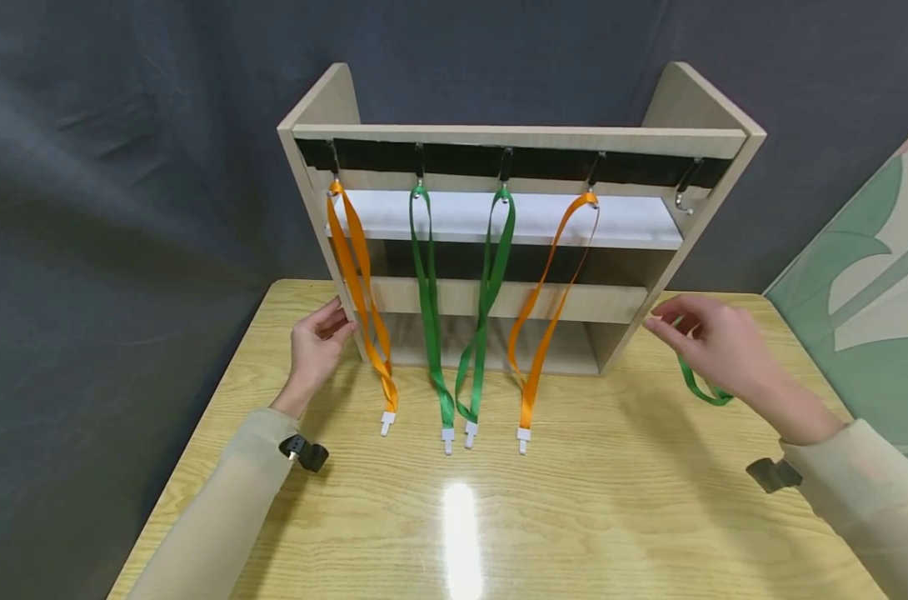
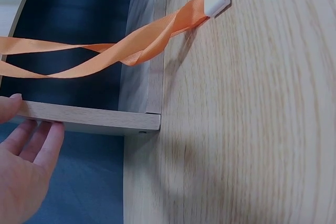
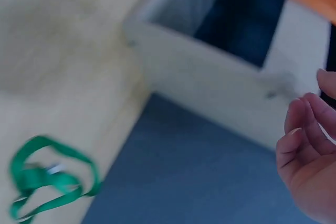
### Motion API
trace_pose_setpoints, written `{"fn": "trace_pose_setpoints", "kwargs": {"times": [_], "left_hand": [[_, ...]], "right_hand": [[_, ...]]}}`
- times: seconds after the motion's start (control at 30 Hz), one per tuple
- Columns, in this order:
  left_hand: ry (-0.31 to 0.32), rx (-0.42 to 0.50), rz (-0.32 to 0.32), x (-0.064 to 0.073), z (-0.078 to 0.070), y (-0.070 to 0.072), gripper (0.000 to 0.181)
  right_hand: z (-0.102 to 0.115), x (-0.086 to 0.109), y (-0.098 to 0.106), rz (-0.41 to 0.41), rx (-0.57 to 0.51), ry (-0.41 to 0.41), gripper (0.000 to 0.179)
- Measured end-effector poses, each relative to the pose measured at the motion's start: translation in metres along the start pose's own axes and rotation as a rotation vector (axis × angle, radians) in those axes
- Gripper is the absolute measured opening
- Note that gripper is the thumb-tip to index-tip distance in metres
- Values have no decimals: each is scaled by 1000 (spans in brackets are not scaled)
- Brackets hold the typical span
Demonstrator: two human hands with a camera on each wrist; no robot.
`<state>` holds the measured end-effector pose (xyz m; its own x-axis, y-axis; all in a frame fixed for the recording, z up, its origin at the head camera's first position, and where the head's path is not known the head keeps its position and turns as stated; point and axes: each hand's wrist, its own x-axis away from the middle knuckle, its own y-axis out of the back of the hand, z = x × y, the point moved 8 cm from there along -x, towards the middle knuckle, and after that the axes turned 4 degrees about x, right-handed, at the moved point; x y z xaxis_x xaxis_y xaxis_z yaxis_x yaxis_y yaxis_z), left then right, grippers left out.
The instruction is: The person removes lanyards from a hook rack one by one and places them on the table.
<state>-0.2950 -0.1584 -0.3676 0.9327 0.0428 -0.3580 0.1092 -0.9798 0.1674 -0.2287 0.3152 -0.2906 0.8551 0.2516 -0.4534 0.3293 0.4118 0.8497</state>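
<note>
A small wooden rack (image 1: 454, 298) stands on the table. My left hand (image 1: 317, 350) pinches the edge of its left side panel (image 2: 94, 116), thumb in front and fingers behind. Two orange lanyards (image 1: 536, 375) and two green lanyards (image 1: 430, 308) hang from hooks along the rack's top, white clips downward. The far right hook (image 1: 682, 202) is bare. Close to the right side panel (image 3: 210, 72) is my right hand (image 1: 712, 342), fingers loosely bent with nothing between them. Another green lanyard (image 3: 68, 182) lies bunched on the table, partly hidden by this hand in the head view.
The wood-grain table (image 1: 394, 517) spreads in front of the rack. A dark cloth (image 1: 162, 167) hangs behind and to the left. At the right is a green and pale patterned panel (image 1: 874, 275).
</note>
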Motion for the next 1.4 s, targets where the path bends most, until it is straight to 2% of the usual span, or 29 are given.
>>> {"fn": "trace_pose_setpoints", "kwargs": {"times": [0.13,0.27,0.53,0.7,0.93,1.1,1.4], "left_hand": [[-17,1,1,0,-1,0,45],[-29,8,0,0,-1,0,45],[-30,17,-1,0,-1,0,45],[-26,10,-5,1,-1,0,45],[-20,-4,-6,1,0,0,44],[-25,5,-4,1,0,0,45],[-31,10,-3,1,-1,0,44]], "right_hand": [[30,-14,12,-102,-32,78,7],[52,-26,23,-190,-82,123,12],[86,-44,41,-341,-149,174,26],[101,-53,47,-394,-190,156,33],[109,-65,49,-404,-194,85,37],[110,-72,50,-408,-198,58,32],[107,-84,47,-320,-173,-44,27]]}}
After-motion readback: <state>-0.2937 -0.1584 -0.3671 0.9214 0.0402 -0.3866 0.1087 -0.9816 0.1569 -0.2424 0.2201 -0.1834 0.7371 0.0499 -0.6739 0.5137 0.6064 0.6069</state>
